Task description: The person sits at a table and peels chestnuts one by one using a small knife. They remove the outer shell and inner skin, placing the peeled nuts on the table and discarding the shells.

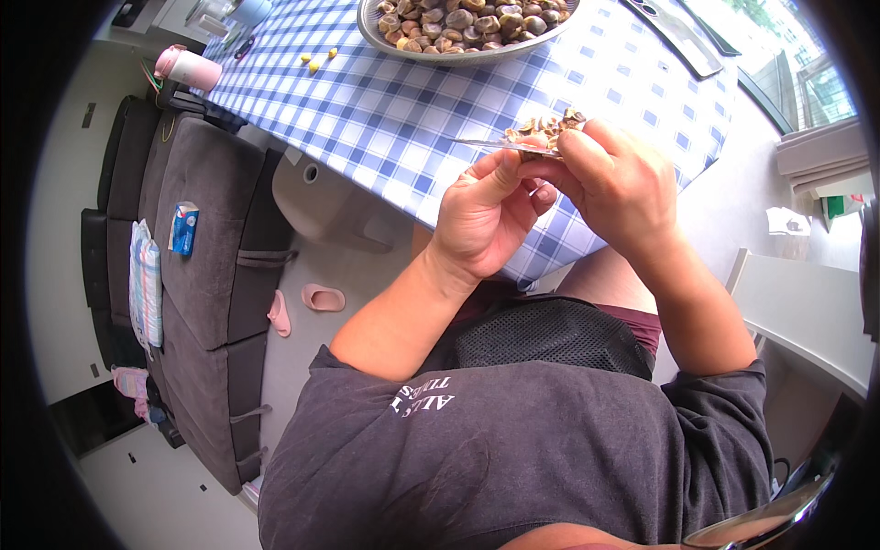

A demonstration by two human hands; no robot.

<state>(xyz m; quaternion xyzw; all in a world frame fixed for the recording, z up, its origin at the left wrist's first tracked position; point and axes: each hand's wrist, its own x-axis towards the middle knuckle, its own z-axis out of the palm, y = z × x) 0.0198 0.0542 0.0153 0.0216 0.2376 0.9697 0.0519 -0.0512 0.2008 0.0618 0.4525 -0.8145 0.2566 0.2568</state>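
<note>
My right hand (619, 179) grips a small knife (491, 144), its thin metal blade pointing left above the fingers of my left hand. My left hand (481, 220) is palm up, its thumb and fingertips closed around a small brown nut (535, 156), mostly hidden by blade and fingers. Both hands meet over the near edge of the table. Just beyond them lies a pile of broken brown shells (543, 128), partly covered by my fingers. Farther off, an oval metal basket (454, 59) is heaped with brown, chestnut-like nuts (474, 27).
Several small yellow pieces (314, 67) lie on the checked tablecloth (385, 110). A pink and white bottle (189, 67) stands at the far left, and a phone-like flat object (677, 38) lies at the upper right. A stool (323, 199) and a grey sofa (206, 234) are left of the table.
</note>
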